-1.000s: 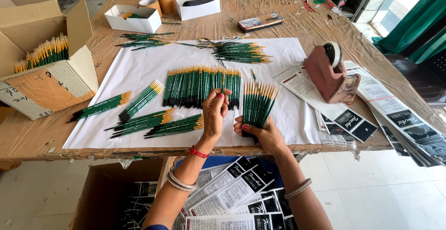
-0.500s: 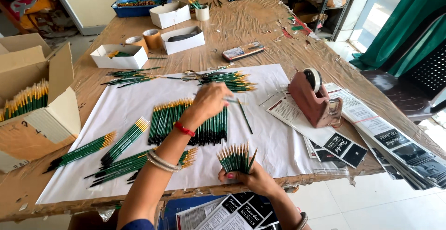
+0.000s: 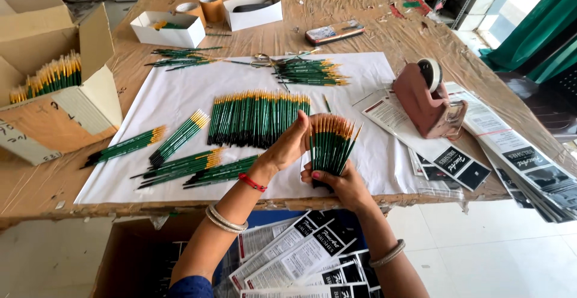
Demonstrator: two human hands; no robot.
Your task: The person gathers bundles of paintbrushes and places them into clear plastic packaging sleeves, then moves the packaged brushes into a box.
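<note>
My right hand (image 3: 336, 181) grips the lower ends of a fanned bunch of green paintbrushes with yellow ferrules (image 3: 330, 141), held upright over the near edge of the white paper sheet (image 3: 180, 99). My left hand (image 3: 291, 144) presses its palm and fingers against the left side of that bunch. Just beyond my hands lies a wide row of the same brushes (image 3: 258, 117) on the paper. Smaller bundles (image 3: 180, 153) lie to the left.
A brown tape dispenser (image 3: 428, 102) stands at the right beside printed black-and-white cards (image 3: 511, 153). An open cardboard box of brushes (image 3: 48, 87) sits at the left. White trays (image 3: 168, 28), tape rolls and a phone (image 3: 334, 32) lie farther back. A carton of cards (image 3: 288, 256) is below the table edge.
My left hand has come back from the row of brushes to the bunch. My right hand has raised the bunch, which now looks fuller.
</note>
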